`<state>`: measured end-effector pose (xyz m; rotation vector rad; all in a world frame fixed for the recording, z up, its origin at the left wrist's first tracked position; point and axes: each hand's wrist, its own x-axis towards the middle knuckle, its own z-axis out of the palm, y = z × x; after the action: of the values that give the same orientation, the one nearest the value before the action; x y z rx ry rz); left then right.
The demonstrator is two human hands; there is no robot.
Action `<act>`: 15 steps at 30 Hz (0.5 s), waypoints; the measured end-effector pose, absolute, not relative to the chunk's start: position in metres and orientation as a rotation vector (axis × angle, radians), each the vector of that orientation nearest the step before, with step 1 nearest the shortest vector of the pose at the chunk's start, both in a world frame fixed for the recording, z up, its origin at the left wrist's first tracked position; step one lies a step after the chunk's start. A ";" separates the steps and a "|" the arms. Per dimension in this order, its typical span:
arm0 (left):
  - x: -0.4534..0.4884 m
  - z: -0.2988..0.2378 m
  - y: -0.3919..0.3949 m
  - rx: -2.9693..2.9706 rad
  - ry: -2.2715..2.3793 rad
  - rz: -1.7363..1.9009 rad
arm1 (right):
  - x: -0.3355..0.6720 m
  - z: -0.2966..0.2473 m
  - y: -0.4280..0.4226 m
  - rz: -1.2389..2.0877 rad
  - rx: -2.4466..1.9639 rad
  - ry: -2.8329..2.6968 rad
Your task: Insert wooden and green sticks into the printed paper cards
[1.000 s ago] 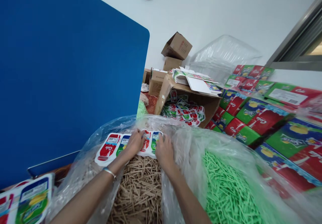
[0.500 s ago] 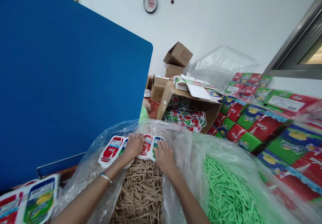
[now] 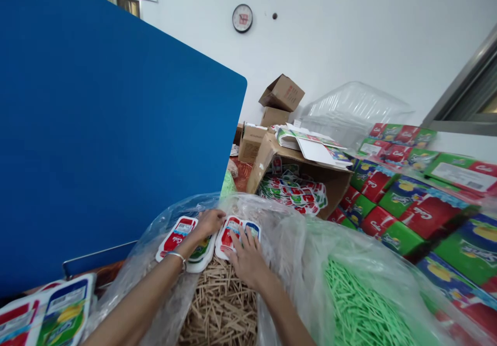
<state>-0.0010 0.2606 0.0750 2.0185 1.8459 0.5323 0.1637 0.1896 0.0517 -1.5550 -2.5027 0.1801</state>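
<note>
Two white-edged, can-shaped printed pieces lie side by side on the plastic sack. The left printed piece (image 3: 182,230) shows a red Cola picture and a green one, the latter partly under my left forearm. My left hand (image 3: 209,222) is over its upper right part, fingers bent together at the gap beside the other piece; its fingertips are partly hidden. On the right printed piece (image 3: 227,238), red and blue-green, my right hand (image 3: 247,258) rests with fingers spread. Brown paper shreds (image 3: 221,304) fill the open clear sack (image 3: 186,299) below both hands.
Green shreds (image 3: 361,304) fill another sack at right. A blue panel (image 3: 116,128) stands at left, with more printed pieces (image 3: 64,310) below. Behind are a carton (image 3: 260,164) holding many printed pieces (image 3: 295,193) and stacked Cola and Sprite boxes (image 3: 423,214).
The view has shifted slightly, so the scene sits lower and further right. My left hand has moved to the gap between the pieces. My right hand has slid onto the right piece, fingers spreading.
</note>
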 end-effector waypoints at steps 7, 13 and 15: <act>-0.006 0.073 0.271 1.935 1.762 0.483 | 0.160 0.052 0.188 0.173 -1.594 -2.526; 0.004 0.071 0.282 1.772 1.850 0.546 | 0.163 0.047 0.190 0.184 -1.566 -2.512; 0.005 0.070 0.284 1.719 1.853 0.586 | 0.166 0.050 0.191 0.187 -1.542 -2.537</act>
<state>0.0046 0.2839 0.0702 1.7188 1.8529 0.5861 0.1657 0.1913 0.0497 -1.5421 -2.5373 0.1875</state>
